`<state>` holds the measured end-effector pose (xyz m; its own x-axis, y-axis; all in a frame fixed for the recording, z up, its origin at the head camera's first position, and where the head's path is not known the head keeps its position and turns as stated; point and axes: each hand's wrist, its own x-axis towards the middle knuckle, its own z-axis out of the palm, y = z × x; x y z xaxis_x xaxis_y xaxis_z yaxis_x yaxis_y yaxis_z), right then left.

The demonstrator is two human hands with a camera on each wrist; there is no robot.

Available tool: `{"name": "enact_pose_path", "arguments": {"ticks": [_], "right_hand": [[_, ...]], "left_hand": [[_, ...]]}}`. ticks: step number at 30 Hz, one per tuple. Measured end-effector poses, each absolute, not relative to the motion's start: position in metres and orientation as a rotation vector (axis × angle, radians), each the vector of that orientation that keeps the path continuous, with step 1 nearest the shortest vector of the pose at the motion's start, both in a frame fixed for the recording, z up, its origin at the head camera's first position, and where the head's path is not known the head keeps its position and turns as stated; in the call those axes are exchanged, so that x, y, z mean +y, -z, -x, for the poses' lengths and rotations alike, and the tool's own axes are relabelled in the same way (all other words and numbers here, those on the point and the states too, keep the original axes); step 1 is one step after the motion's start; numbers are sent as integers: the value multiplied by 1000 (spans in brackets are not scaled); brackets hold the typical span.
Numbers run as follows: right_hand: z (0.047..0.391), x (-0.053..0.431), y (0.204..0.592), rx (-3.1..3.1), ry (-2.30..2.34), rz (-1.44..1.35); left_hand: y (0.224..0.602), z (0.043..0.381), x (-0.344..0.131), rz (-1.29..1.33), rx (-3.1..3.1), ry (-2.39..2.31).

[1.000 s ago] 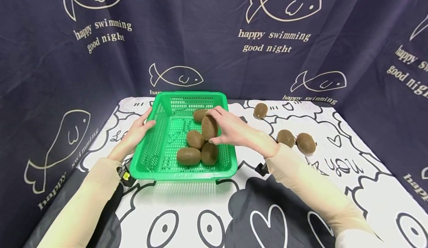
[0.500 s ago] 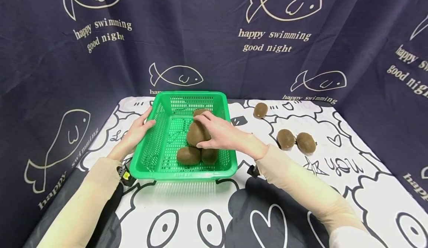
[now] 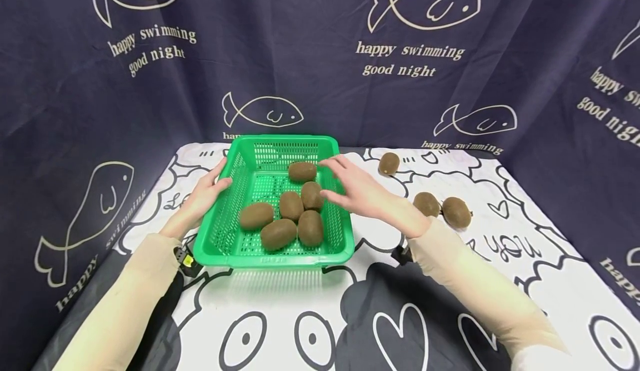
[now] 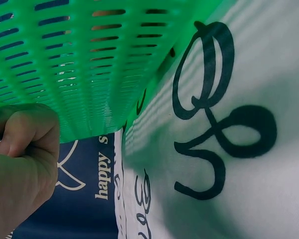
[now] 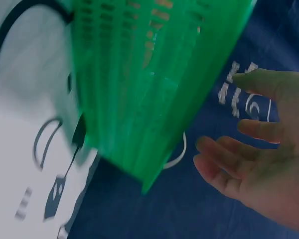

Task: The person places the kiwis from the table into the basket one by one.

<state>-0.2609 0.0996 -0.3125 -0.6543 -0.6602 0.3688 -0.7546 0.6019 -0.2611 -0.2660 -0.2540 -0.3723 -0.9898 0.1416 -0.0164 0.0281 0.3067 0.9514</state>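
Kiwis [image 3: 291,206], six brown, fuzzy, oval ones, sit loose in one layer inside a green, rectangular, slotted plastic basket [image 3: 273,261] in the head view. Three more like them are out to the right on a black-and-white doodle-printed cloth [image 3: 280,293]: a far one [image 3: 389,163] by itself, plus two nearer ones [image 3: 457,212] side by side. The left hand [image 3: 202,196] holds the basket's left rim, thumb over it; the right hand [image 3: 367,193] is spread above the right rim with nothing in it. My worry: if the left hand tugs or tilts, all six would probably roll, and a low right wrist could clip the rim or knock the nearer pair. Hard to say whether the right fingertips brush the closest fruit, or whether that pair touches, since the forearm covers a bit of one. Left wrist view: mostly the outside of the slotted wall, hand cut off at the left edge, fingers bent; you can't make out the grip on the rim from there. Right wrist view: blurry green wall up top, fingers apart and slightly curved, palm bare, and only brownish patches through the slots, so no kiwi I'd swear to.
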Motion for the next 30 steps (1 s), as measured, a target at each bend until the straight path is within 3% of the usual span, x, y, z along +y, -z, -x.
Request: {"name": "enact_pose_path", "arguments": {"ticks": [19, 30], "right_hand": [[286, 233, 345, -2803, -369, -746], [286, 277, 358, -3113, -284, -643]], "left_hand": [[373, 265, -254, -152, 2458, -1790], [374, 265, -254, -169, 2485, -1776]]}}
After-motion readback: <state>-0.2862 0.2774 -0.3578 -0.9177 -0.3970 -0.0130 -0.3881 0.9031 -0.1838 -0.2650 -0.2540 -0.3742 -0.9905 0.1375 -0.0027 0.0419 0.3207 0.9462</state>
